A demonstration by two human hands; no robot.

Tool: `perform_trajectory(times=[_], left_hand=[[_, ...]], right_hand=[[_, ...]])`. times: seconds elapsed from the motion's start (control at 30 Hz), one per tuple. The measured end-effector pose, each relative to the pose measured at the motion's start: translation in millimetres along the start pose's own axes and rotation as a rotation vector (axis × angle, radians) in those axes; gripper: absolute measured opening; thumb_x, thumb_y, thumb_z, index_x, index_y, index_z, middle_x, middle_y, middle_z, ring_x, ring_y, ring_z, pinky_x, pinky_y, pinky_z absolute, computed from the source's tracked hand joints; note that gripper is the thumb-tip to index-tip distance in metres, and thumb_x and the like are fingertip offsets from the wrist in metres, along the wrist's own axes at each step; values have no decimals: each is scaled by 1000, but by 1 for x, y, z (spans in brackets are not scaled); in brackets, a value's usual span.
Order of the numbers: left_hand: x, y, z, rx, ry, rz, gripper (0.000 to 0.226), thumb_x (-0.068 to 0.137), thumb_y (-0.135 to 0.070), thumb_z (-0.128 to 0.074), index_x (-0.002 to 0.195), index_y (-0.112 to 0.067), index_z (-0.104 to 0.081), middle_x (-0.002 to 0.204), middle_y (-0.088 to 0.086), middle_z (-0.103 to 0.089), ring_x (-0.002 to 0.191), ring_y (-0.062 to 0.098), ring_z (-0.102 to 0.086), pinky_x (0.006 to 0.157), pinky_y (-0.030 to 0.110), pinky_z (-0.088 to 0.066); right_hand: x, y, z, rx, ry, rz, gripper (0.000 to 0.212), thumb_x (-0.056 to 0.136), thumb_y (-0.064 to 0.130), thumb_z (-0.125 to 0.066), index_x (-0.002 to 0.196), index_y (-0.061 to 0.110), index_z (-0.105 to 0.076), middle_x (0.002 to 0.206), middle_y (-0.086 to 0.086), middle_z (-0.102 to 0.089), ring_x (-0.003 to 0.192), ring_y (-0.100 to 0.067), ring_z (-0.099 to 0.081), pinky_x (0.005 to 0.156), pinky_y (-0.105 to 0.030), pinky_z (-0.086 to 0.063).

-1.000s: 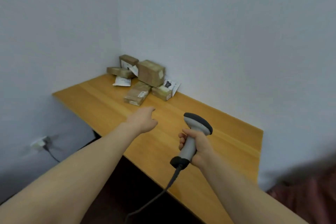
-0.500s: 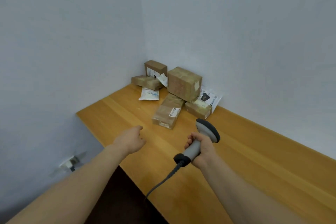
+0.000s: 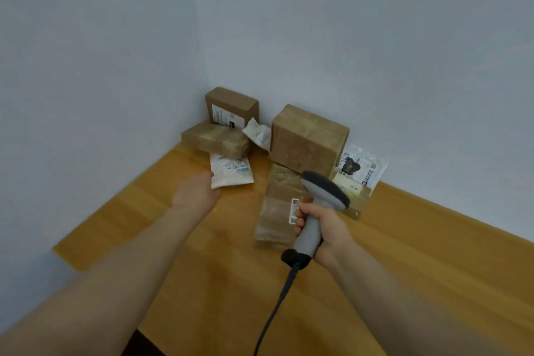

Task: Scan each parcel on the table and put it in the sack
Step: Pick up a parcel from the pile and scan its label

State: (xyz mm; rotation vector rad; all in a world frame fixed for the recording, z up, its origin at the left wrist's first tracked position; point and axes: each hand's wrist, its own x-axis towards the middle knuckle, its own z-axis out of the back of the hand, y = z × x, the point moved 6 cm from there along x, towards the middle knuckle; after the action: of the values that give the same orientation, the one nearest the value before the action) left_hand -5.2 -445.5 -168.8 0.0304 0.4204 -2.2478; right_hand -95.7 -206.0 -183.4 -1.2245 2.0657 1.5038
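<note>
A pale wooden table (image 3: 202, 283) runs into the corner of a bare room, its far edges butted against the left wall (image 3: 86, 66) and the back wall (image 3: 375, 37), both plain grey-white; below its near edge shows a strip of dark floor (image 3: 138, 347).

The parcels are heaped in that corner: a labelled box (image 3: 231, 108) stands upright against the wall; a low flat box (image 3: 215, 139) lies in front of it; a white pouch (image 3: 231, 173) lies on the wood just under the flat box's edge; a crumpled white packet (image 3: 258, 133) is wedged between these and a big taped carton (image 3: 306, 144); a long flat parcel (image 3: 277, 211) stretches toward the viewer from beneath the carton; a clear printed bag (image 3: 359, 167) leans on the back wall to the right, with a small box (image 3: 355, 196) in front of it.

The right hand (image 3: 323, 228) is wrapped round the handle of a grey scanner (image 3: 318, 205), its head over the long parcel; its cable (image 3: 277, 303) trails off the near edge. The left hand (image 3: 196, 193) is blurred, its fingertips at the pouch's left edge; whether it grips I cannot tell.
</note>
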Motion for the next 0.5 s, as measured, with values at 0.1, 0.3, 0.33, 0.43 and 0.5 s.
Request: perform_trajectory(times=[0.1,0.3,0.33,0.43,0.5], left_hand=[[78,17,6,55,-49,-59,34,92,-18,-49,125,-10,-51,125,12,-53,113,29,-50,82,34,-42],[190,25,-2,264,-118,-219,63,83,-3,-54,142,-6,-32,138,16,-40,129,32,-36,110,41,-29],[202,24,-6,292,-126,-253,69,82,-2,-55,145,-5,-26,141,17,-37,133,32,-33,115,43,-22],[227,24,-22,411,-151,-312,72,83,-2,-53,147,-3,-20,144,17,-33,137,32,-26,119,46,-9],[235,32,-33,454,-137,-302,65,83,-2,-53,143,-4,-27,140,16,-35,135,32,-29,119,48,-9]], right_hand=[[26,3,-43,-58,-33,47,14,84,-1,-66,97,4,-64,62,-6,-60,47,-14,-53,45,-26,-46],[74,8,-90,-247,-133,85,27,77,-3,-73,103,0,-65,65,-11,-64,52,-19,-56,51,-30,-49],[82,7,-93,-272,-140,96,28,76,-3,-73,103,0,-66,65,-11,-64,53,-20,-56,53,-31,-49],[103,4,-97,-302,-151,93,29,77,-2,-73,104,0,-66,64,-10,-64,52,-19,-55,53,-31,-47],[113,-1,-95,-280,-172,82,31,77,-2,-73,106,-1,-65,62,-10,-63,49,-19,-54,51,-30,-46]])
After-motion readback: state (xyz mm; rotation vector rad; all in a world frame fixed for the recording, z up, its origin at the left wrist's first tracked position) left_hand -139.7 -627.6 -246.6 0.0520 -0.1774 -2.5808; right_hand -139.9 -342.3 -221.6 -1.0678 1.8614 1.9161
